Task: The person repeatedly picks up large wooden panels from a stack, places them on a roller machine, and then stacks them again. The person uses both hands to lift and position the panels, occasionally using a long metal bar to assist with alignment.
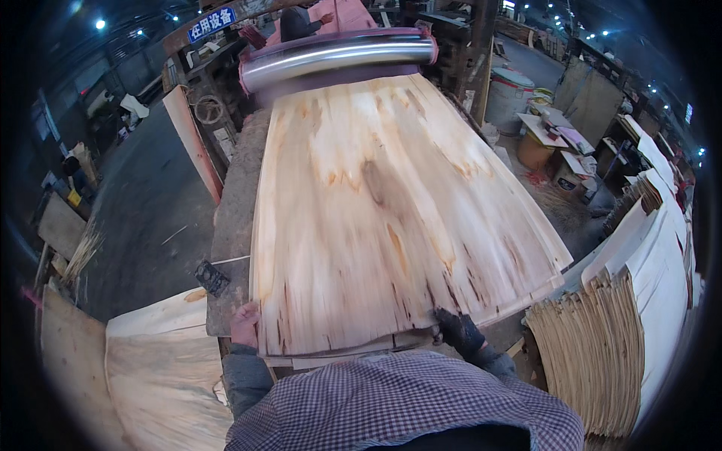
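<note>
A large wood veneer sheet (338, 225) lies before me, pale with brown streaks and knots. Its far edge reaches the shiny metal roller (338, 61) of a machine, whose ends are stained pink. Bare, my left hand (244, 324) grips the near left corner of the veneer. My right hand (459, 331), in a dark glove, holds the near edge right of the middle; its fingertips are partly hidden. Beneath the top sheet, edges of other sheets show along the front and right side.
Stacked veneer (586, 344) rises at my right, and more veneer sheets (163, 372) lie at my left. A dark block (211, 277) rests on the support's left edge. Beyond the roller, another person (299, 23) stands by a pink sheet. Buckets (510, 93) stand at the right.
</note>
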A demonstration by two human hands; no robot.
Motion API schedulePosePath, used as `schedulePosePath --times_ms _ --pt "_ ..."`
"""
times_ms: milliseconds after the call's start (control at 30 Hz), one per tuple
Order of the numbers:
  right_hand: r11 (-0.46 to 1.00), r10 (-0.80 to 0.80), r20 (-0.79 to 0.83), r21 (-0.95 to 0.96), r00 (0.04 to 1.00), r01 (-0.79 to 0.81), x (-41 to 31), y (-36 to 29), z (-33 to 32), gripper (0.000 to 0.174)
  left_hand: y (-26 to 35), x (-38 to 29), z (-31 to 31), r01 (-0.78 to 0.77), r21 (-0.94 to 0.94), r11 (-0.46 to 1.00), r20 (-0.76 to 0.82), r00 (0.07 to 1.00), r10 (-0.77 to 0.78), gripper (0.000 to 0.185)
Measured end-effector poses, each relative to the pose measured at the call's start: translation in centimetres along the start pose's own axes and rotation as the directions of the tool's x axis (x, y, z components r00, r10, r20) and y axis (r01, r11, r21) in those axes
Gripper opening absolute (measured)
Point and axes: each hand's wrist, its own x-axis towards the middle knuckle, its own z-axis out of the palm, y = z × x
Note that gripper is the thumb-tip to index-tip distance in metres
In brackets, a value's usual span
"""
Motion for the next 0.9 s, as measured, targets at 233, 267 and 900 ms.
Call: schedulePosePath --times_ms 233,267,900 --pt "0.996 -0.072 -0.034 0.041 0.997 0.073 10.8 -7.3 0.2 0.029 -1.0 -1.1 3.4 -0.060 0.801 0.595 -0.165 0.934 0.316 0.053" --pt "0.997 -0.076 -0.039 0.022 0.996 0.077 12.1 -8.7 0.1 0.029 -0.6 -2.2 4.7 -0.038 0.872 0.487 -0.148 0.930 0.337 0.057" --pt "0.919 -0.035 0.398 0.372 0.917 -0.127 19.9 -1.2 2.3 0.028 -0.6 -0.6 1.6 0.001 0.623 0.782 -0.123 0.988 0.096 0.057"
